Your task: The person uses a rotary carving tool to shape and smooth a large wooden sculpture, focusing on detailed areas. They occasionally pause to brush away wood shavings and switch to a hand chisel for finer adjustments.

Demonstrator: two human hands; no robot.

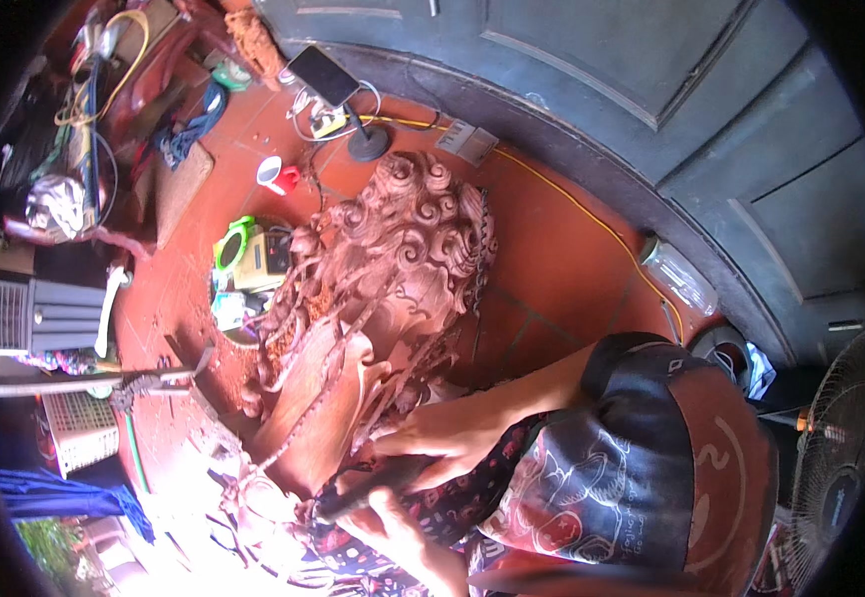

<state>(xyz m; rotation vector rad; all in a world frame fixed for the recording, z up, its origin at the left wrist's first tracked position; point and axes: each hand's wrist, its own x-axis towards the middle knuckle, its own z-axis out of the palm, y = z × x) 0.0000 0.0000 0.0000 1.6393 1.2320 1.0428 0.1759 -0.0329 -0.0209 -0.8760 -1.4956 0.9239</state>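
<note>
Reddish-brown wood takes centre stage: a curl-covered carved sculpture sits on the terracotta tile floor, its smooth, broad panel reaching down toward the worker's lap. And look at the left hand, low in the view, closed around a dark, bar-shaped tool just beside the carving's lower end! Up above it, the right hand is bent over the patterned dark cloth, close to the carved edge; whether it grips anything, I can't tell. Bright glare washes out the lower left. Beyond the curls stand a red mug and a smartphone on a round-based stand.
</note>
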